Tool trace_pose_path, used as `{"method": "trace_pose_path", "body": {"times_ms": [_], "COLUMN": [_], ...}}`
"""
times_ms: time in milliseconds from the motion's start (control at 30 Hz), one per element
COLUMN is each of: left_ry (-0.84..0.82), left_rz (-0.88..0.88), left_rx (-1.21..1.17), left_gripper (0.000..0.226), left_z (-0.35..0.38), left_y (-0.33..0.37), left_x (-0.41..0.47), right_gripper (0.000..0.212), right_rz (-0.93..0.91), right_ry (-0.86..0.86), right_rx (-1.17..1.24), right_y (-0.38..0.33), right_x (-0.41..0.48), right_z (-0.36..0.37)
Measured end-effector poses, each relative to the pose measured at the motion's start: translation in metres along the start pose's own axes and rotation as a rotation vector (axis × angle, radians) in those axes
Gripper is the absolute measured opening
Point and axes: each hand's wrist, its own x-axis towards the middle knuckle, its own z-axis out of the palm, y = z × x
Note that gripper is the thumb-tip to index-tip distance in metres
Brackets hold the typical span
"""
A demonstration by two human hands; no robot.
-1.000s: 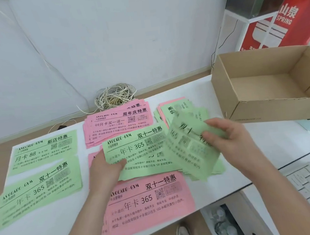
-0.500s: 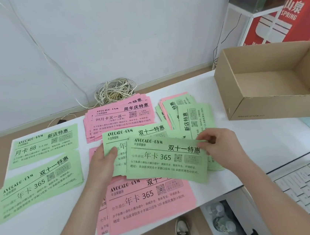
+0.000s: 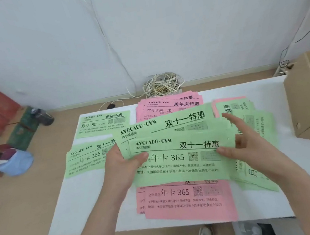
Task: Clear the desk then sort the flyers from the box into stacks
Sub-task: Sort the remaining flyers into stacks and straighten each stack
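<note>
Held green flyers (image 3: pixel 176 159) over the desk (image 3: pixel 80 212), long side left to right.
Pinched at each end by left hand (image 3: pixel 121 169) and right hand (image 3: pixel 250 145); seemingly bound for matching stack (image 3: pixel 85 160) just left, nearest the left hand.

Both green flyers (image 3: pixel 178 159) now together, aloft.

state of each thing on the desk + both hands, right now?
left hand, grips held green flyers at left edge
right hand, pinches their right edge
held green flyers, fanned, over near pink stack
green 365 stack, flat on desk
green 88 stack, flat
far pink stack, flat, partly covered
mixed pile, loose, unsorted
cardboard box, open top, contents hidden
</note>
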Motion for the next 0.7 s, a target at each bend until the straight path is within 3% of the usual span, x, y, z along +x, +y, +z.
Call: {"method": "trace_pose_path", "body": {"times_ms": [133, 333, 433, 567, 700], "left_ry": [0.065, 0.21, 0.212, 0.13, 0.048], "left_rz": [0.017, 0.029, 0.003, -0.039, -0.058], "left_rx": [-0.013, -0.049, -0.035, -0.005, -0.035], "left_gripper": [0.029, 0.026, 0.024, 0.027, 0.026], "left_z": [-0.063, -0.168, -0.209, -0.233, -0.239], "left_y": [-0.008, -0.037, -0.067, -0.102, -0.114], "left_x": [-0.015, -0.033, -0.028, -0.014, 0.004], "right_gripper": [0.041, 0.026, 0.028, 0.052, 0.048], "right_rz": [-0.184, -0.347, -0.325, -0.277, -0.294], "right_ry": [0.047, 0.004, -0.011, -0.026, 0.107], "right_rx": [-0.183, -0.307, -0.348, -0.427, -0.349], "right_y": [-0.027, -0.016, -0.004, 0.015, 0.011], "right_x": [0.007, 0.016, 0.02, 0.021, 0.024], "right_z": [0.067, 0.186, 0.229, 0.263, 0.277]}}
